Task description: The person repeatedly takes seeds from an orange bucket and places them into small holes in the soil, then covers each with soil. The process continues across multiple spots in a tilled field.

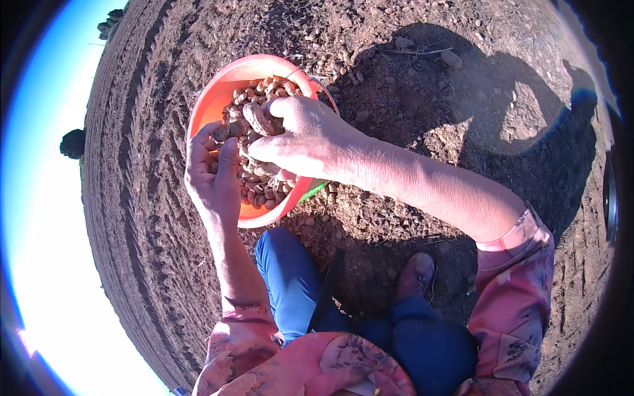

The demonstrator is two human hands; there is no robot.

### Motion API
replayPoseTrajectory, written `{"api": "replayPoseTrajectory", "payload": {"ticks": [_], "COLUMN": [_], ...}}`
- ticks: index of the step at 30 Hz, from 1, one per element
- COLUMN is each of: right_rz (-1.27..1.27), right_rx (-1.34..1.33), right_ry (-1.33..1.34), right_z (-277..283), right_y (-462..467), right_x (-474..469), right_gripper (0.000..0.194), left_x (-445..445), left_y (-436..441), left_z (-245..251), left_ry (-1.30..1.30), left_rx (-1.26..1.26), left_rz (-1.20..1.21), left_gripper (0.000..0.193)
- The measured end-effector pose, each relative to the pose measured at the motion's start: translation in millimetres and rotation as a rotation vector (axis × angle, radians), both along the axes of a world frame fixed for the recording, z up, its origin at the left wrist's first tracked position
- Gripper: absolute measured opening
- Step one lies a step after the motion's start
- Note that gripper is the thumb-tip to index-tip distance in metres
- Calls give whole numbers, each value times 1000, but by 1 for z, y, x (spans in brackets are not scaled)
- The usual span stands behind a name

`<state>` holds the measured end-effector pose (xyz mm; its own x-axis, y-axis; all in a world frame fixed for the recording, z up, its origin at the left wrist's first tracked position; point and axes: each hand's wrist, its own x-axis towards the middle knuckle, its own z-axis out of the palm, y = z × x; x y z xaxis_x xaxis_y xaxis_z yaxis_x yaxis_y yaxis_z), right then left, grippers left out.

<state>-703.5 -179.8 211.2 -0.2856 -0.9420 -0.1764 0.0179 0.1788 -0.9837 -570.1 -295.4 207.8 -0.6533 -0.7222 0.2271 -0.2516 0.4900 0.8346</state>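
An orange-red plastic bucket (270,216) on the soil holds many peanuts in their shells (262,190). Over its left side my left hand (215,163) grips a brown, soil-covered peanut pod (229,130) between thumb and fingers. My right hand (297,133) reaches over the bucket from the right, with a larger pale peanut pod (257,119) between its thumb and forefinger. Both hands are close together above the heap, and they hide part of it. The lower fingers of my right hand are mostly hidden.
Ploughed soil (148,222) with furrows surrounds the bucket. A green object (313,192) shows beside the bucket's lower right side. My bent knee (285,252) is close below the rim, and a shoe (416,273) rests on the ground. Small stones (451,59) lie at the upper right, within my shadow.
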Motion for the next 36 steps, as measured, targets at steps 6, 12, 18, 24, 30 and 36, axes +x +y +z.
{"api": "replayPoseTrajectory", "payload": {"ticks": [6,12,18,24,30,36], "right_rz": [-91,-592,-258,-251,236,537], "right_rx": [-115,258,238,439,-230,-77], "right_ry": [86,-77,616,755,1152,1126], "right_z": [-20,-155,-285,-262,-257,-278], "right_y": [1,41,-5,-4,20,-11], "right_x": [-30,-71,-9,10,75,104], "right_gripper": [22,16,16,14,27,22], "left_x": [64,95,96,86,78,80], "left_y": [-79,-118,-136,-136,-144,-161], "left_z": [-25,-76,-85,-81,-75,-89], "left_ry": [-239,108,-114,-208,-247,-219], "left_rx": [-145,191,241,192,212,157], "left_rz": [45,310,382,409,390,428], "left_gripper": [49,39,32,27,12,16]}}
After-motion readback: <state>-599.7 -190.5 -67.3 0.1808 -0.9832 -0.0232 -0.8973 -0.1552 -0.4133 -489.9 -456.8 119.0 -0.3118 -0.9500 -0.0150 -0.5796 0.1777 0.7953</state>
